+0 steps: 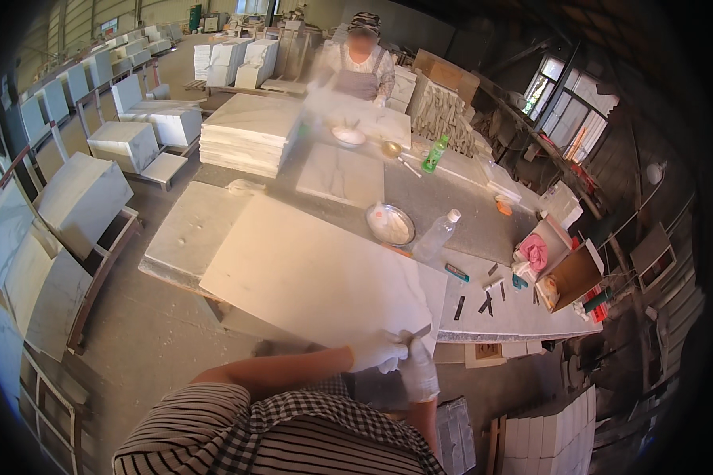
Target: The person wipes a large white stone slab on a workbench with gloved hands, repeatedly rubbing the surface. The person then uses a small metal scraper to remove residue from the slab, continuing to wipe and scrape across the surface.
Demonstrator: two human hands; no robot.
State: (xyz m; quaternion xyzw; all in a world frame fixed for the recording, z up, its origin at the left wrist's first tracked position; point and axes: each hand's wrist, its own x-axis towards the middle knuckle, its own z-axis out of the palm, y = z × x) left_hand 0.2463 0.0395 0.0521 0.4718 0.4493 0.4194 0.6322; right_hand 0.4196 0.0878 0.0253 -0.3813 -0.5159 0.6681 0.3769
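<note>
One pale slab (317,269), corner work apparently under way!

It spreads just ahead of your left hand (377,353), your right hand (418,374) close beside at the near corner. Both look curled; what they hold, I can't tell. How much is finished? Unclear; the stacked slabs (242,150) sit well ahead-left.

Cream-white rectangular stone slab (317,273); before it, white-gloved left hand (376,352) and white-gloved right hand (419,374), black-and-white checked cloth (305,412), black-striped sleeve (186,419); beyond it, green plastic bottle (435,154).
</note>
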